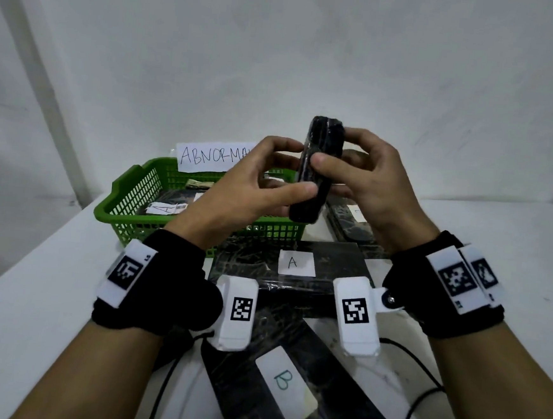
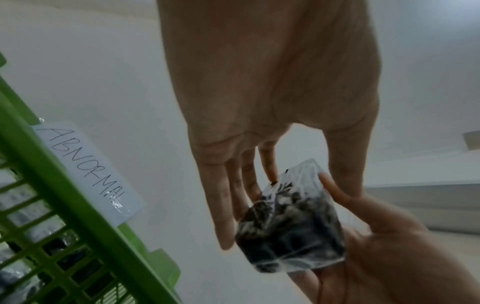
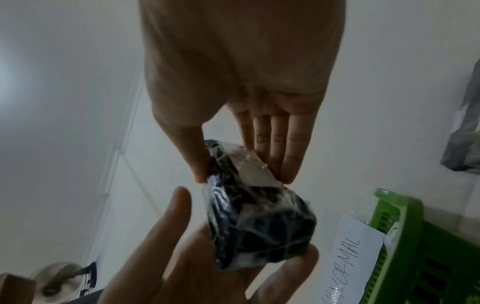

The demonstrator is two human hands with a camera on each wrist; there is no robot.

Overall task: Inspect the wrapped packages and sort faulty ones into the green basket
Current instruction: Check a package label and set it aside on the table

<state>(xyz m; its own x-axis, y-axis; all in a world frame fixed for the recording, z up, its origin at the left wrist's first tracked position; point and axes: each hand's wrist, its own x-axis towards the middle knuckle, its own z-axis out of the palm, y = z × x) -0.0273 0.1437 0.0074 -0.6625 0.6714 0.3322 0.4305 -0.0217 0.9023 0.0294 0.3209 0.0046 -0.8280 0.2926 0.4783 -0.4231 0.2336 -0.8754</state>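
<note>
A small black package [image 1: 320, 166] in clear film stands on end in the air, above the right end of the green basket [image 1: 130, 194]. My left hand [image 1: 281, 173] pinches its lower part between thumb and fingers. My right hand [image 1: 355, 162] pinches its upper part from the other side. The left wrist view shows the package [image 2: 291, 232] under my left fingers [image 2: 233, 195], with the right hand [image 2: 389, 257] below. From the right wrist, the package [image 3: 259, 222] carries a white label [image 3: 252, 166]. The basket bears an "ABNORMAL" sign [image 1: 213, 156].
Wrapped packages [image 1: 166, 204] lie inside the basket. On the white table [image 1: 48, 274] lie black packages labelled A [image 1: 292, 263] and B [image 1: 283, 380], and another [image 1: 350, 221] to the basket's right. Black cables [image 1: 421, 369] run near my right forearm. A wall stands close behind.
</note>
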